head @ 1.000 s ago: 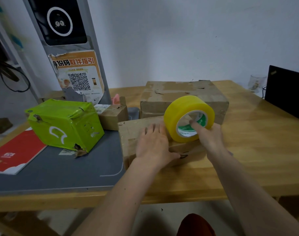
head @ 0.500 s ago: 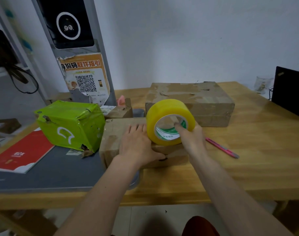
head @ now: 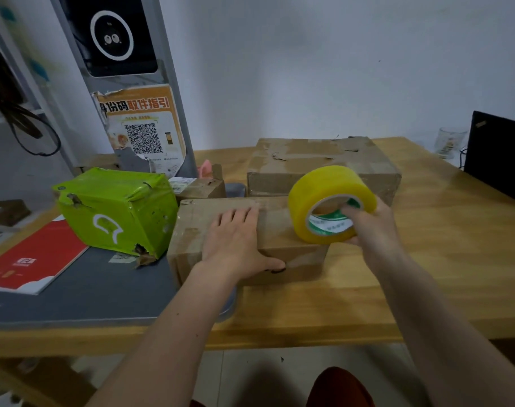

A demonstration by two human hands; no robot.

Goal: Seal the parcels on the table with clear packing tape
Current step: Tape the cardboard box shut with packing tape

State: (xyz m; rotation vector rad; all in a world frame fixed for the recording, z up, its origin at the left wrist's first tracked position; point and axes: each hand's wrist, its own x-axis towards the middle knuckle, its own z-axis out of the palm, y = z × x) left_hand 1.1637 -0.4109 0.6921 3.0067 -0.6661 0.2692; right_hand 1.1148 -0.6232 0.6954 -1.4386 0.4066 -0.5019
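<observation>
Left hand point(head: 235, 242) flat, fingers straight, pressing the top of the near box point(head: 191, 230). Right hand point(head: 373, 227) gripping the tape roll point(head: 324, 189), fingers hooked into its core, roll resting on the box's right end. Behind, a larger box point(head: 324, 160); to the left, a green parcel point(head: 118, 210), touching the near box. All on the table point(head: 426, 259); gray mat point(head: 89, 289) and red booklet point(head: 30, 259) at left.
</observation>
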